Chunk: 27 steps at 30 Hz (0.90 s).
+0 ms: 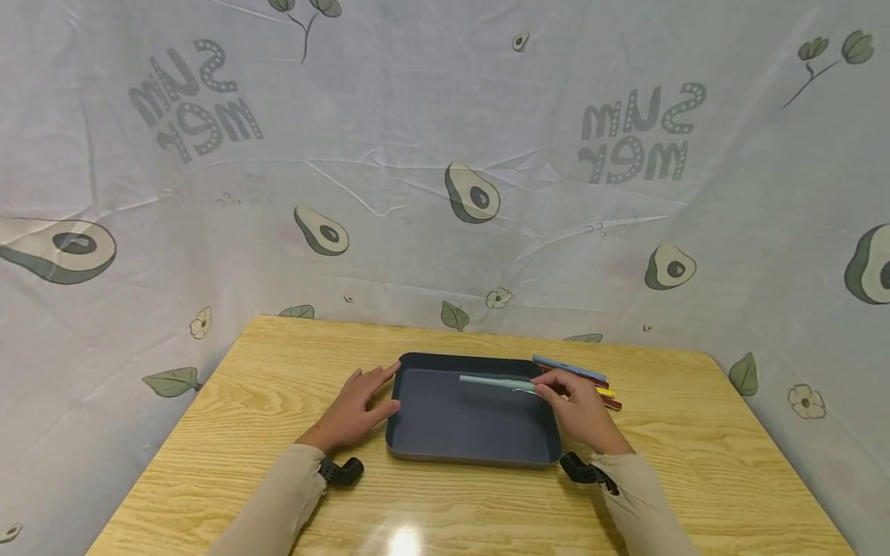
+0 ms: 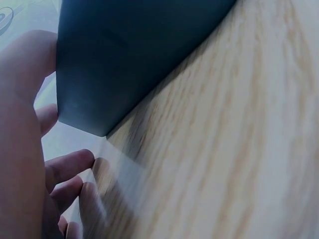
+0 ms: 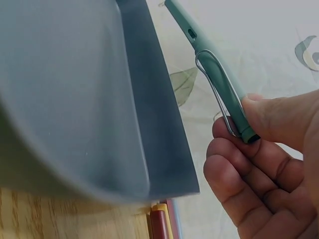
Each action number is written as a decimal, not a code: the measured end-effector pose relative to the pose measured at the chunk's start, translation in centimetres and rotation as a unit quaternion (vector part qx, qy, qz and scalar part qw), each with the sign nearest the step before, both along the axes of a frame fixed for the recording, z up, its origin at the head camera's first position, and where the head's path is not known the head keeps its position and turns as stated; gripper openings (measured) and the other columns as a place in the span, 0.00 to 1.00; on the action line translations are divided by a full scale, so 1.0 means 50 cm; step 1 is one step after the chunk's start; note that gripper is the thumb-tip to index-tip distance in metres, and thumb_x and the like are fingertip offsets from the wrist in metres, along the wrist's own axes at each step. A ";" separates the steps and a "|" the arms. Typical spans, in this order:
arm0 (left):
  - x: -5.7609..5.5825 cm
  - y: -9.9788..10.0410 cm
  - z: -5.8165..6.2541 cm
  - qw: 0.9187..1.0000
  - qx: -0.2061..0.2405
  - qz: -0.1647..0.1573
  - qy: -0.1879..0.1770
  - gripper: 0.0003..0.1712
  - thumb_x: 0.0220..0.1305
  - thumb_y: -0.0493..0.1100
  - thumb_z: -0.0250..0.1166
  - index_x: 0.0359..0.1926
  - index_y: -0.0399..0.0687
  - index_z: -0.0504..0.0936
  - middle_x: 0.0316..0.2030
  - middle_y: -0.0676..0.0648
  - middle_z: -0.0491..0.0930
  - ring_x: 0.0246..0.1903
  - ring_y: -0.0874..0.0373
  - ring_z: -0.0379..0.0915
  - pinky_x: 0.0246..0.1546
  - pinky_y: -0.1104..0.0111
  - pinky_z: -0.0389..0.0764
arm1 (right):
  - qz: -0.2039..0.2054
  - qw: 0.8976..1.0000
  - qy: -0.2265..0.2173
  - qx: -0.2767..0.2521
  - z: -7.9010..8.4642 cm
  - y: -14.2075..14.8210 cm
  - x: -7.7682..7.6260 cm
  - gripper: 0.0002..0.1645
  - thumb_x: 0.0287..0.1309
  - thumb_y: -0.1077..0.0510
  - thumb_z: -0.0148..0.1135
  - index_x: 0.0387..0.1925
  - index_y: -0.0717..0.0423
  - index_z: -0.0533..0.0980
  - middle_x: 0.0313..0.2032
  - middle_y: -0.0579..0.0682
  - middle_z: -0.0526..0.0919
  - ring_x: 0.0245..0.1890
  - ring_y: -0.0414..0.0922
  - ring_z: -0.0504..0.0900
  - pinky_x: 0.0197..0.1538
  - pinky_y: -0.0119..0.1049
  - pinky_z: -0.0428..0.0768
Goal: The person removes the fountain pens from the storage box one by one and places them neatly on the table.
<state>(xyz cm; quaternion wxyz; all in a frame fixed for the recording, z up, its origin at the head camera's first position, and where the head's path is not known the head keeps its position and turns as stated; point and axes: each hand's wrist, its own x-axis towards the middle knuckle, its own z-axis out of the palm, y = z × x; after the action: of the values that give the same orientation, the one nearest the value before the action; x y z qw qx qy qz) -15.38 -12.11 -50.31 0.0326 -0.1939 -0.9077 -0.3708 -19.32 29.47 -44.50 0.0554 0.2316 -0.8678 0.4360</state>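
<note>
A dark grey rectangular tray [image 1: 459, 425] lies on the wooden table. My left hand [image 1: 354, 409] rests at its left side, fingers spread and fairly straight, with thumb and index finger at the tray's wall [image 2: 114, 64]. Between thumb and fingertips, my right hand [image 1: 582, 409] pinches a teal pen [image 3: 223, 82] by its capped end. The pen has a wire clip and a small slot in its barrel. In the head view it points left, over the tray's right half near the back.
Beside the tray's right wall lie several more pens, partly hidden by my right hand: a blue one [image 1: 566, 366], a yellow one [image 1: 606, 392] and dark red ones [image 1: 613, 404]. A printed cloth [image 1: 403, 286] hangs behind the table [image 1: 431, 510].
</note>
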 end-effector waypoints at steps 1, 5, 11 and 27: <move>0.000 0.000 0.001 1.000 0.000 0.000 0.000 0.42 0.76 0.60 0.61 0.83 0.59 0.56 0.78 0.44 0.61 0.78 0.41 0.51 0.80 0.43 0.37 | -0.003 1.000 -0.003 -0.002 0.001 0.001 -0.001 0.08 0.71 0.62 0.63 0.45 0.51 0.86 0.42 0.48 0.87 0.35 0.51 0.82 0.35 0.32 0.79; -0.001 -0.002 -0.001 1.000 -0.006 0.000 0.004 0.42 0.76 0.60 0.60 0.83 0.60 0.55 0.78 0.44 0.61 0.78 0.41 0.52 0.80 0.44 0.38 | -0.010 1.000 -0.014 -0.005 0.001 0.005 -0.002 0.07 0.72 0.62 0.63 0.45 0.52 0.85 0.41 0.49 0.87 0.37 0.55 0.83 0.37 0.32 0.81; 0.002 -0.003 -0.008 1.000 -0.011 -0.002 0.011 0.44 0.74 0.62 0.62 0.83 0.60 0.55 0.78 0.45 0.61 0.78 0.41 0.52 0.80 0.44 0.39 | -0.016 0.999 -0.028 -0.006 -0.006 0.013 -0.004 0.07 0.73 0.60 0.62 0.46 0.52 0.85 0.43 0.49 0.86 0.40 0.55 0.84 0.39 0.33 0.82; 0.003 0.000 -0.003 1.000 -0.016 0.002 0.004 0.45 0.73 0.62 0.62 0.83 0.61 0.54 0.78 0.46 0.61 0.79 0.43 0.51 0.81 0.46 0.38 | -0.019 0.999 -0.025 -0.015 -0.013 0.026 -0.009 0.07 0.73 0.60 0.62 0.45 0.53 0.85 0.50 0.53 0.87 0.45 0.46 0.86 0.46 0.32 0.85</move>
<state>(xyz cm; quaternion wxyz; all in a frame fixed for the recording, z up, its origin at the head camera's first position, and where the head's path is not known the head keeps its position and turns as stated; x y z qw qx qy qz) -15.22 -12.10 -50.45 0.0341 -0.1947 -0.9136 -0.3553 -19.78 30.77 -45.17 0.0457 0.2034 -0.8663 0.4538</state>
